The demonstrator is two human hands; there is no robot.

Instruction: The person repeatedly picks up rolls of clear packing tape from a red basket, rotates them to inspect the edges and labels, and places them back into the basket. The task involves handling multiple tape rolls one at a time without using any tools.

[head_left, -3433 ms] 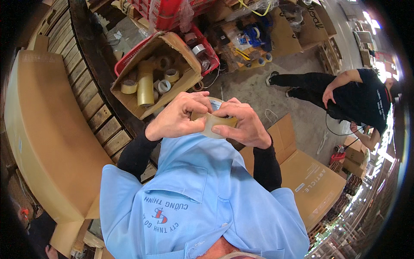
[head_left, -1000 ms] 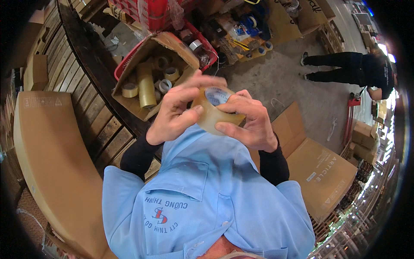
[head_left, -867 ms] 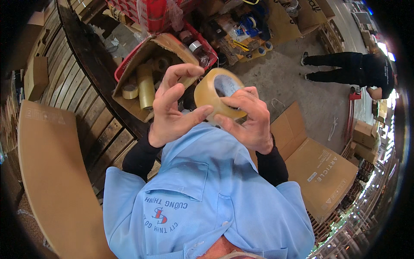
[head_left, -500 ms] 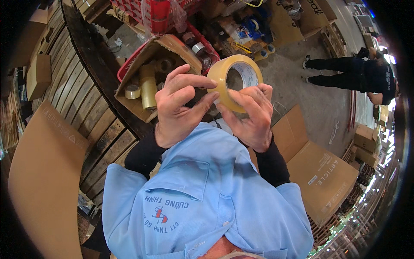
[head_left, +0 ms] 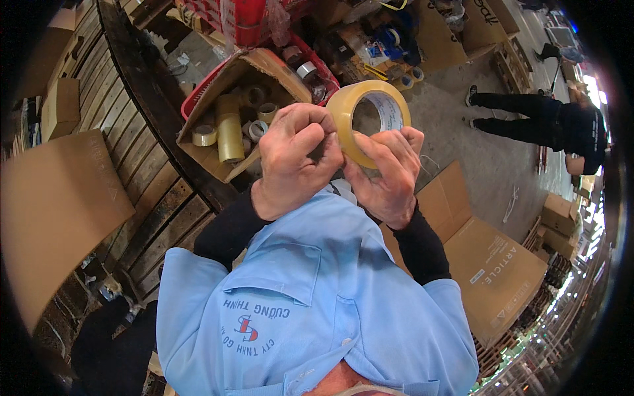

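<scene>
A wide roll of clear yellowish packing tape (head_left: 340, 109) is held up in front of my chest. My right hand (head_left: 391, 175) grips the roll's lower right side, its thumb against the outside and its fingers at the ring's opening. At the roll's left edge, my left hand (head_left: 297, 158) has its fingers curled and its thumb and index pinched together against the tape. Whether a loose tape end lies between those fingertips cannot be made out. Beyond my left hand, an open cardboard box (head_left: 281, 71) holds several tape rolls (head_left: 228, 129).
A red plastic basket (head_left: 247, 23) stands beyond the box. Slatted wood (head_left: 125, 132) runs along the left, with a large cardboard sheet (head_left: 66, 198) near it. An open carton (head_left: 489, 264) lies at right. A person in dark clothes (head_left: 528, 119) stands at far right.
My left fingers have curled in and closed at the roll's edge. The roll has shifted slightly right. The cardboard sheet at left has moved up and left, and a dark fabric shape shows at lower left.
</scene>
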